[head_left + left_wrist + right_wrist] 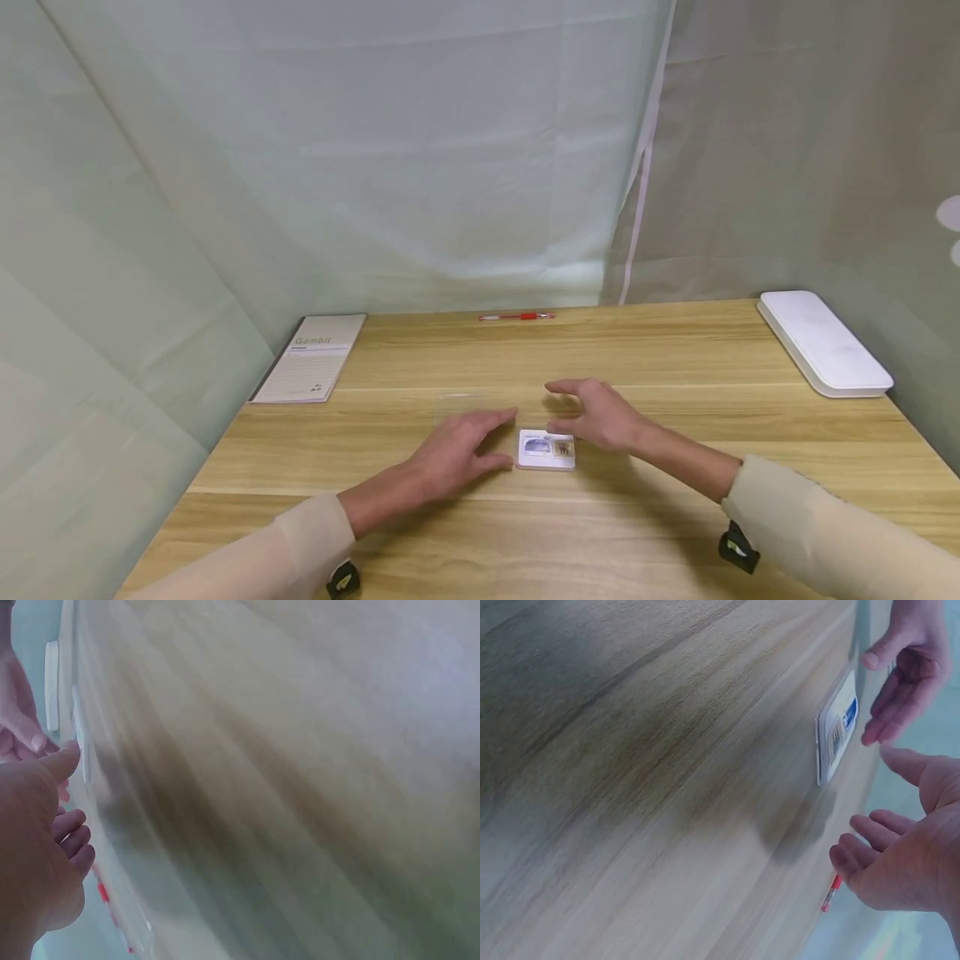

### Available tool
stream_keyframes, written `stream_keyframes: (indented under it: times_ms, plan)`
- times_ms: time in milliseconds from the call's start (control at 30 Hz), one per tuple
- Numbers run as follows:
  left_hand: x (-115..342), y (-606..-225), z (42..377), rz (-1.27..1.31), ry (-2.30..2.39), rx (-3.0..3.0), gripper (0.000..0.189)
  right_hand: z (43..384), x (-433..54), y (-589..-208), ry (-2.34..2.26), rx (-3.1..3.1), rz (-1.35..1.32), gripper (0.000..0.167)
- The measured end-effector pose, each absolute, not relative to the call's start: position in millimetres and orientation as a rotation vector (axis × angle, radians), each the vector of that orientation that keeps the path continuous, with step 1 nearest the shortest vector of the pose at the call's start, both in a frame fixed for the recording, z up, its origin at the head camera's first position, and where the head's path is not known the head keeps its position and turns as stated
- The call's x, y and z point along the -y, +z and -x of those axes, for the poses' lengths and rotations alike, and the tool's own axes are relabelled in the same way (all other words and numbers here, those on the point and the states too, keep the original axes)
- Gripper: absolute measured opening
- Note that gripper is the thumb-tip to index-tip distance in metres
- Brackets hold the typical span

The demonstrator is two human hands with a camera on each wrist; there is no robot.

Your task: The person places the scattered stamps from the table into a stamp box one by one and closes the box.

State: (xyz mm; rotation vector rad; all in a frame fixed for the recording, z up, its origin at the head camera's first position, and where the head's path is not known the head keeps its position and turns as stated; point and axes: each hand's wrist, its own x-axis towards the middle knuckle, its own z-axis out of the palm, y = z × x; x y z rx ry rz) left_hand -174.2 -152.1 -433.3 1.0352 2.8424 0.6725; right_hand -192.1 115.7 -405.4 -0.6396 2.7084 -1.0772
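A small white stack of cards [545,451] with rounded corners and printed pictures lies on the wooden table between my hands. My left hand [459,447] is just left of it, thumb and fingers spread apart and holding nothing. On the other side my right hand [602,417] hovers near the stack's upper right corner, its fingers loosely bent with nothing in them. The right wrist view shows the stack [837,733] lying flat, apart from the right hand [911,844]. A clear plastic piece [450,403] lies behind my left hand, partly hidden by it.
A notepad [313,358] marked "Gambit" lies at the table's back left. Near the back edge lies a red pen [517,317]. A white rounded box [825,343] sits at the back right. Fabric curtains [450,150] hang behind and beside the table.
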Motion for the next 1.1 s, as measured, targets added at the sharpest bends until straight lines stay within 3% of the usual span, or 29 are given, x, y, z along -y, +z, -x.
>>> stream_keyframes:
  times_ms: [200, 333, 700, 1100]
  plan:
    - [165, -424, 182, -1.043, 0.732, -2.874, 0.070, 194, -108, -407, -1.130, -2.600, 0.702, 0.084]
    - [180, -421, 192, -1.080, 0.714, -2.925, 0.072, 196, -100, -408, -1.128, -2.570, 0.760, 0.090]
    - [222, -413, 221, -1.062, 0.632, -2.974, 0.080, 206, -76, -413, -1.057, -2.559, 0.809, 0.096]
    - [242, -423, 226, -0.997, 0.552, -2.965, 0.084, 218, -49, -420, -0.973, -2.641, 0.788, 0.093]
